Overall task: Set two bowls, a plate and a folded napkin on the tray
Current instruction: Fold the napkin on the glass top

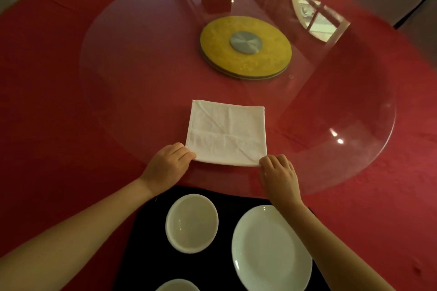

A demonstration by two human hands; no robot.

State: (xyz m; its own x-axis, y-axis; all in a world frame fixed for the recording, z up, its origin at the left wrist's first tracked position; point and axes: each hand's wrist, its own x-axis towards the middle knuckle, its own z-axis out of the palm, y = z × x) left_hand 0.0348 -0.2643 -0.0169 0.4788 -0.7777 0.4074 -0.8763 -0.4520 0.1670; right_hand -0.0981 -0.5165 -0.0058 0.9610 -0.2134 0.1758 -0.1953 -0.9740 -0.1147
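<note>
1. Head view: white napkin (226, 133) lying folded square on the glass turntable (354, 113), dead centre, not on the tray.
2. Left hand (169, 166) pinching the napkin's 7 o'clock corner, fingers curled shut on the cloth.
3. Right hand (279, 178) pinching the 5 o'clock corner, fingers curled shut on the cloth too.
4. Black tray (146, 243) at 6 o'clock, nearest the body, on the red tablecloth (59, 101).
5. On the tray: bowl (191, 223) at 10 o'clock, plate (272, 248) at 3 o'clock, second bowl (177, 286) at 7 o'clock, cut by the frame edge.
6. Yellow disc (246, 47) under the glass at 12 o'clock.
</note>
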